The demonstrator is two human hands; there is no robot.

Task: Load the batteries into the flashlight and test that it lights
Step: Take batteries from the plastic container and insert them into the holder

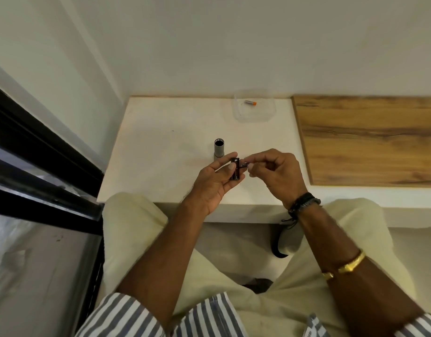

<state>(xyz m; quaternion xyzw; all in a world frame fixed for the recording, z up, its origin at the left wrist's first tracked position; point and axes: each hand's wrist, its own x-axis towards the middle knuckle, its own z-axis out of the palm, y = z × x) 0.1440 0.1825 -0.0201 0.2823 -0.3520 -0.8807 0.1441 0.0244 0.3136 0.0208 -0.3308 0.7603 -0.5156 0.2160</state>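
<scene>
A grey flashlight body (219, 149) stands upright on the white table (161, 152), its open dark end facing up. Just in front of it my left hand (213, 183) grips a small black battery holder (235, 169) between thumb and fingers. My right hand (275, 173) pinches a small battery (243, 164) whose tip touches the holder's right side. One more battery (251, 102), grey with an orange end, lies in a clear plastic tub (254, 116) at the back of the table.
A wooden board (370, 139) covers the table's right part. A white wall rises behind. A dark window frame (39, 154) runs along the left. My knees sit under the table's front edge, and a sandal (286, 242) lies on the floor.
</scene>
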